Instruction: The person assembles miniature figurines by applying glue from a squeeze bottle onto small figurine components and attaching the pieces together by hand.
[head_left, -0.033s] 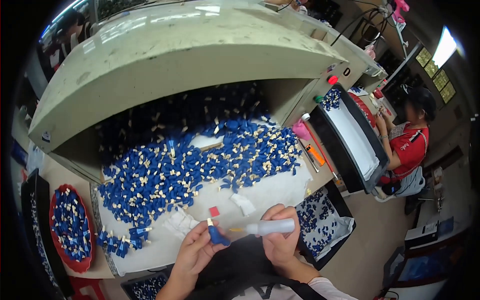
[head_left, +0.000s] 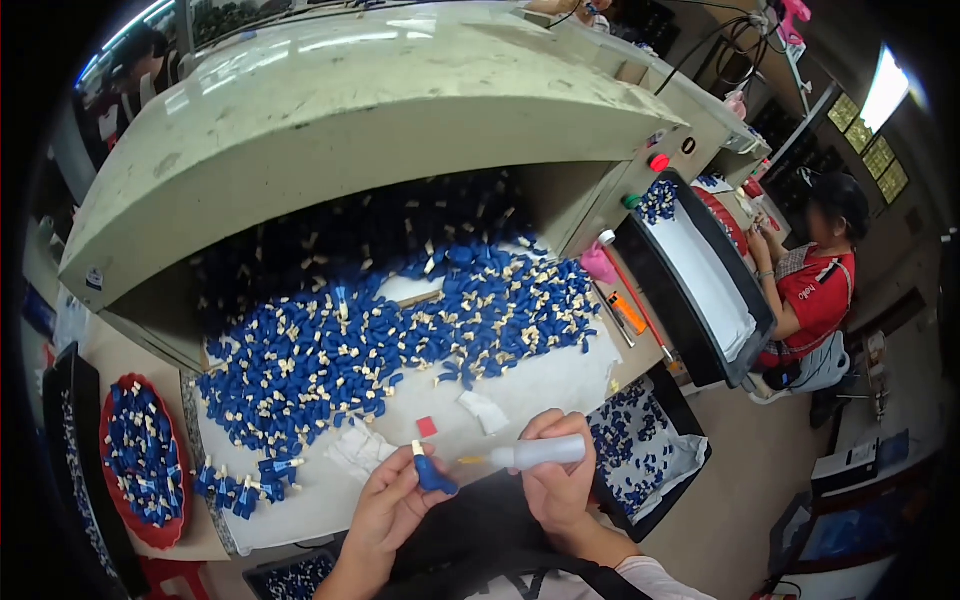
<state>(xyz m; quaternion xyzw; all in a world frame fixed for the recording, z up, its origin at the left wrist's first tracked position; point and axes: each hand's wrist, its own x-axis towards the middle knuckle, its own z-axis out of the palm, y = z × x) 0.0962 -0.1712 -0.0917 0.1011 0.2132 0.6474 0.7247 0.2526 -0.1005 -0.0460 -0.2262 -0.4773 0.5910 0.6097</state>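
Note:
Between the fingertips of my left hand (head_left: 390,500) is a small blue boot-shaped piece (head_left: 431,475) with a cream-coloured neck pointing up. My right hand (head_left: 560,480) is wrapped round a whitish squeeze bottle (head_left: 548,453), which lies nearly level. Its thin yellowish nozzle points left toward the blue piece, with a small gap between them. On the white cloth (head_left: 320,515) beyond my hands spreads a large heap of similar blue and cream pieces (head_left: 330,370), reaching back under the hood. A small red square (head_left: 427,427) and a folded white wipe (head_left: 484,411) lie just past my hands.
A pale metal hood (head_left: 400,130) arches over the heap. A red basket (head_left: 184,500) of pieces stands at left, beside several clipped pieces (head_left: 240,490). Black trays (head_left: 690,410) flank the right, near an orange-handled cutter (head_left: 628,312). A person in a red shirt (head_left: 815,300) sits farther right.
The whole view has shifted very slightly. Both hands keep the same hold on the blue piece and the bottle.

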